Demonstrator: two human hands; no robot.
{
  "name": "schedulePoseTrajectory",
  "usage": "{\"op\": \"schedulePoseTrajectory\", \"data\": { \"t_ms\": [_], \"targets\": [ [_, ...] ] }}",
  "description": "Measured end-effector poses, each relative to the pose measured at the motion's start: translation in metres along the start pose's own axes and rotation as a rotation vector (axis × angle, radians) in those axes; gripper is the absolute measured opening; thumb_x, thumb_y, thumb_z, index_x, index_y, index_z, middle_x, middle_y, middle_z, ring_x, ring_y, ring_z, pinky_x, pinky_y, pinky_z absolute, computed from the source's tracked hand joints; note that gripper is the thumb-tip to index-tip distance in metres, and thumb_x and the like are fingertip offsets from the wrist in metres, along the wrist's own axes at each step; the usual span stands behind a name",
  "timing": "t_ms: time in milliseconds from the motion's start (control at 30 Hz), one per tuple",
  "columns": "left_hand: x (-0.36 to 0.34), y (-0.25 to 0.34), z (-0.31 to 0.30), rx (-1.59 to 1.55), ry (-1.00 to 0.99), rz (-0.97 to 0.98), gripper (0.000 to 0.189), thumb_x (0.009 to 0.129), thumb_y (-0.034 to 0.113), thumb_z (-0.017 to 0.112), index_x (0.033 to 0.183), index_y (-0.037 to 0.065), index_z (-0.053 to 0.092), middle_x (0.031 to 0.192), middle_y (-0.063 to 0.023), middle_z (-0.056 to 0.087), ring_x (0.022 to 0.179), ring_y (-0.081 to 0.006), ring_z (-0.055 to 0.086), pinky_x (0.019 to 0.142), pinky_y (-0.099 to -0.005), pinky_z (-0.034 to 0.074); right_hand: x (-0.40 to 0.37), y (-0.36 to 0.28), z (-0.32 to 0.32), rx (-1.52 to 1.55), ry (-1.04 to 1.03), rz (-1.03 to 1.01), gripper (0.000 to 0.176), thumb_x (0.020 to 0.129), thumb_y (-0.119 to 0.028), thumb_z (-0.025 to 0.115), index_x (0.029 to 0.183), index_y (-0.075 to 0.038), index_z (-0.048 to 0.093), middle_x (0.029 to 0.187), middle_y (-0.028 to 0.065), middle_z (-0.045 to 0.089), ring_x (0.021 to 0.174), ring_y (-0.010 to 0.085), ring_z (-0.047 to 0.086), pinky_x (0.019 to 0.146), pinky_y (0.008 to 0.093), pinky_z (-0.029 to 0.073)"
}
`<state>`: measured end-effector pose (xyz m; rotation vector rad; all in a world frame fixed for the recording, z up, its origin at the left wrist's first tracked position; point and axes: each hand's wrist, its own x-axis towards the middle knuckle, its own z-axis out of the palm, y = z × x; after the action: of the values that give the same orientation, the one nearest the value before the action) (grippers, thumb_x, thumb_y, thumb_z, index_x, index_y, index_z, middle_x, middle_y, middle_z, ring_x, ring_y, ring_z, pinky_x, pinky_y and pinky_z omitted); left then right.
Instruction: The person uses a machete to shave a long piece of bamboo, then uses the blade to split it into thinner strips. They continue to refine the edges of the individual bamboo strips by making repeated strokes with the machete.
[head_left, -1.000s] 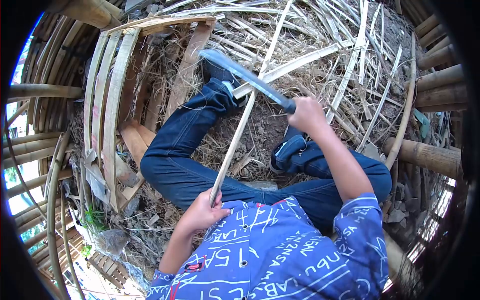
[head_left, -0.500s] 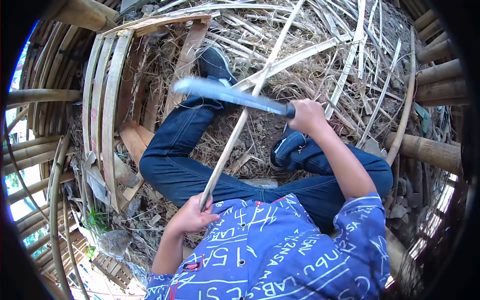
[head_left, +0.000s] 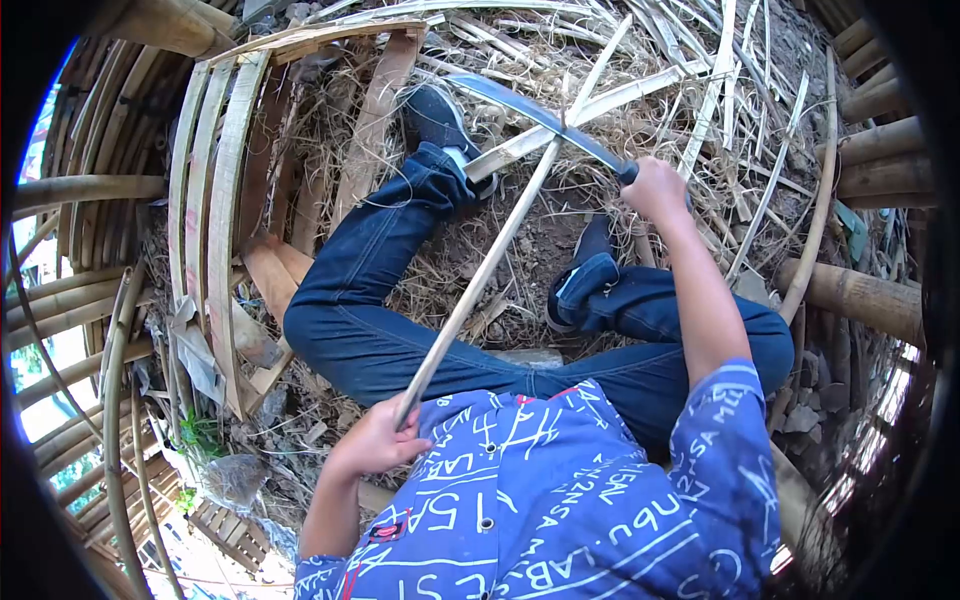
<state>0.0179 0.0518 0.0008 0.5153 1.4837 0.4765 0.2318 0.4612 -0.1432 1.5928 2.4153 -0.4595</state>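
Note:
My left hand (head_left: 380, 437) is closed around the near end of a long bamboo strip (head_left: 480, 283), close to my shirt. The strip slants up and away to the right, over my legs. In my right hand (head_left: 656, 190) is the dark handle of a machete (head_left: 515, 104). Its long curved blade points up and left and crosses the strip near its far part, edge against or just over it. A small sliver stands up from the strip at the crossing. Beneath that spot lies a wider flat bamboo slat (head_left: 590, 118) on the ground.
Shavings and loose strips (head_left: 490, 45) litter the ground ahead. A wooden crate (head_left: 222, 190) stands on the left. My shoes (head_left: 437, 115) and bent legs frame the work area. Bamboo poles (head_left: 850, 300) line the right side, and a bamboo slat wall (head_left: 85, 190) the left.
The machete has moved away from me along the strip, up and to the right. The strip has tilted slightly further right; my left hand has barely moved.

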Motion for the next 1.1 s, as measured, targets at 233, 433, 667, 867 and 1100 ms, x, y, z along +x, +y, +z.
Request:
{"op": "schedulePoseTrajectory", "data": {
  "t_ms": [233, 433, 667, 867, 1100],
  "targets": [
    [-0.009, -0.014, -0.017, 0.002, -0.064, -0.003, 0.039, 0.071, 0.001, 0.077, 0.080, 0.009, 0.040, 0.064, 0.0064, 0.040, 0.058, -0.0032, 0.038, 0.051, -0.0216, 0.032, -0.024, -0.015, -0.033, -0.050, -0.012, -0.125, 0.026, 0.071, -0.022, 0.064, 0.091, -0.005, 0.069, 0.091, 0.0188, 0.069, 0.088, 0.0337, 0.068, 0.082, 0.0441, 0.053],
    [-0.021, 0.002, -0.013, -0.006, -0.053, -0.035, 0.038, 0.072, 0.000, 0.078, 0.084, 0.008, 0.043, 0.064, 0.0066, 0.040, 0.057, -0.0028, 0.036, 0.050, -0.0218, 0.031, 0.010, 0.010, -0.016, -0.098, 0.046, -0.107, 0.029, 0.070, -0.025, 0.068, 0.094, -0.008, 0.069, 0.092, 0.0176, 0.069, 0.091, 0.0310, 0.068, 0.083, 0.0414, 0.053],
    [-0.024, -0.002, -0.034, 0.005, -0.043, -0.184, 0.034, 0.079, 0.011, 0.078, 0.075, 0.007, 0.044, 0.060, 0.0051, 0.041, 0.050, -0.0037, 0.038, 0.043, -0.0237, 0.033, -0.015, -0.031, -0.016, -0.055, 0.090, -0.203, 0.024, 0.066, -0.020, 0.064, 0.086, -0.007, 0.069, 0.083, 0.0173, 0.069, 0.081, 0.0349, 0.069, 0.076, 0.0448, 0.054],
    [0.010, -0.006, -0.011, -0.211, 0.140, -0.206, 0.033, 0.102, 0.031, 0.046, 0.077, 0.010, 0.047, 0.060, 0.0058, 0.039, 0.047, -0.0046, 0.034, 0.041, -0.0232, 0.028, -0.041, -0.041, -0.001, -0.057, 0.014, -0.192, 0.025, 0.066, -0.019, 0.065, 0.087, -0.007, 0.069, 0.084, 0.0179, 0.069, 0.081, 0.0341, 0.068, 0.075, 0.0445, 0.054],
    [0.041, -0.015, -0.004, -0.002, 0.239, -0.019, 0.040, 0.102, 0.030, 0.045, 0.074, 0.002, 0.050, 0.061, 0.0025, 0.044, 0.059, -0.0078, 0.040, 0.053, -0.0290, 0.037, -0.092, -0.070, 0.001, -0.036, -0.238, -0.417, 0.029, 0.066, -0.024, 0.069, 0.092, -0.009, 0.069, 0.085, 0.0176, 0.069, 0.080, 0.0307, 0.069, 0.073, 0.0416, 0.054]
  ]
}}
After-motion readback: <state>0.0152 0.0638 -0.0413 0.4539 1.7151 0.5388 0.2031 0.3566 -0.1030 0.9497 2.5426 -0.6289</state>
